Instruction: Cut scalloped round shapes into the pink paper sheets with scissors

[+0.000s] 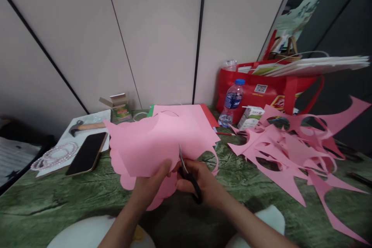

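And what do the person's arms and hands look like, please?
The left forearm and right forearm are bare, with no sleeve, watch or bracelet in view. The left hand and right hand wear no gloves; some fingers are hidden, so rings cannot be ruled out.

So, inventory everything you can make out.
Table: one, green, below
Wall: one, pale, behind
Held sheet: at least one, pink, centre
Scalloped paper: uncounted, pink, under held sheet
Scissors: one, black-handled, at held sheet
Scraps: several, pink, right
Coloured sheets: at least two, red, green, beyond held sheet
Board: one, white, left
Hammer: one, brown-handled, on board
Beads: uncounted, pale pink, on board
Phone: one, black, by beads
Open box: one, green, by wall
Bag: one, red, right
Bottle: one, clear, before bag
Carton: one, white-green, beside bottle
Left hand: one, bare, on held sheet
Right hand: one, bare, on scissors
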The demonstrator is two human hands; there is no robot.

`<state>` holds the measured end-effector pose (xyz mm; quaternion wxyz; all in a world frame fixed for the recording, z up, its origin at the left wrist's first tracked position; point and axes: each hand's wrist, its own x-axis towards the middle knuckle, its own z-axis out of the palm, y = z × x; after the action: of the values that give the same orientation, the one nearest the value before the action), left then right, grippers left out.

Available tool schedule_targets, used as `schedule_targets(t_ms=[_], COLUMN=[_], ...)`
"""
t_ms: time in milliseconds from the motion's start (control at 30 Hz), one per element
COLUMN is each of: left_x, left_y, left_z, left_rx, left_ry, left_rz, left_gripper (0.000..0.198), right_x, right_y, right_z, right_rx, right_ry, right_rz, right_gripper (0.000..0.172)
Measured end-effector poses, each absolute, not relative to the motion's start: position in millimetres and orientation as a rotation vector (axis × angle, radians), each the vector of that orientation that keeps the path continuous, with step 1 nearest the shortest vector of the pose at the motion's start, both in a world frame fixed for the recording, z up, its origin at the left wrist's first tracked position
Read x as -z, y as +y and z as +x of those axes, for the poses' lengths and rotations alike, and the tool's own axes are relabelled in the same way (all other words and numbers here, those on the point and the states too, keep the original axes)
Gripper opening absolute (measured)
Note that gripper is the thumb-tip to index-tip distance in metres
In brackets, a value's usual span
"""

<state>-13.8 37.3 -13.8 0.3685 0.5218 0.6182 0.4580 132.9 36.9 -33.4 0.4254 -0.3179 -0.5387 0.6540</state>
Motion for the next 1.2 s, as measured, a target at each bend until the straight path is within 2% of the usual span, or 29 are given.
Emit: schedule_targets(t_ms=[533, 1200], left_x=[6.5, 11.2], left_y=[27.6, 27.6], left_z=[-4.0, -4.7], left_rx=[-1.241, -1.234], left_ry=[1.538, 1.531], left_rz=[1.252, 1.258], left_gripper=[0.018, 0.021], right_x=[34.8, 33.9], right_y=[36.9, 37.1], right_z=[134.0, 134.1], right_rx=[-1.577, -1.493], right_ry=[-1.4, -1.442], right_rz=[-0.808, -0.821], right_gripper=[0.041, 0.042])
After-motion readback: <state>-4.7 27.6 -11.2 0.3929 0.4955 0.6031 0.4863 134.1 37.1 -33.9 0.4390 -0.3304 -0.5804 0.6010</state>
